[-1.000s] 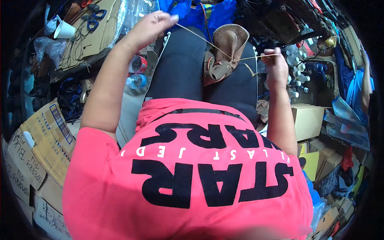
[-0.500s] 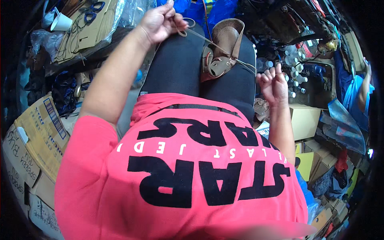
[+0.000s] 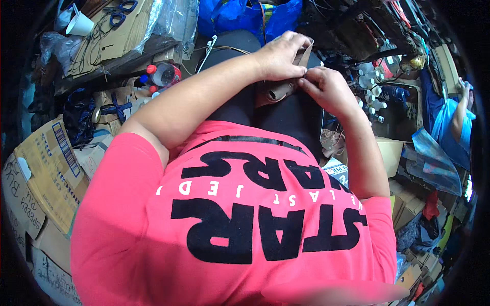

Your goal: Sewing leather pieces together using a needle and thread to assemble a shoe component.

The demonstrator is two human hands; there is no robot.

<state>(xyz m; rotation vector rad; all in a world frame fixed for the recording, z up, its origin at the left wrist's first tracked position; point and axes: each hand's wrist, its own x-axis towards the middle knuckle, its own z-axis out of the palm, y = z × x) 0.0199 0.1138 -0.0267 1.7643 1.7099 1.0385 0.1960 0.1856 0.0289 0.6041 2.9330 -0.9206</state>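
Observation:
A brown leather shoe upper (image 3: 275,95) rests across my dark-trousered thighs, largely covered by my hands. My left hand (image 3: 279,57) reaches over it from the left, its fingers and thumb curled round the raised leather edge. Close beside it, my right hand (image 3: 329,91) is closed, thumb against bent fingers at the side of the shoe upper. What sits between those right fingertips is too small to tell. A thin pale cord (image 3: 227,48) trails to the left over my thigh, passing behind my left wrist.
Beyond my knees lies a blue plastic bag (image 3: 245,19). Blue-handled scissors (image 3: 117,20) and a white cup (image 3: 79,25) sit at the far left, above a red-labelled bottle (image 3: 166,75). Several clear bottles (image 3: 371,84) and a cardboard box (image 3: 386,154) stand right. Another person (image 3: 456,120) is at the right edge.
Both hands, earlier wide apart with the cord drawn out to the left, have come together on the shoe upper. The cord now hangs slack across my left thigh.

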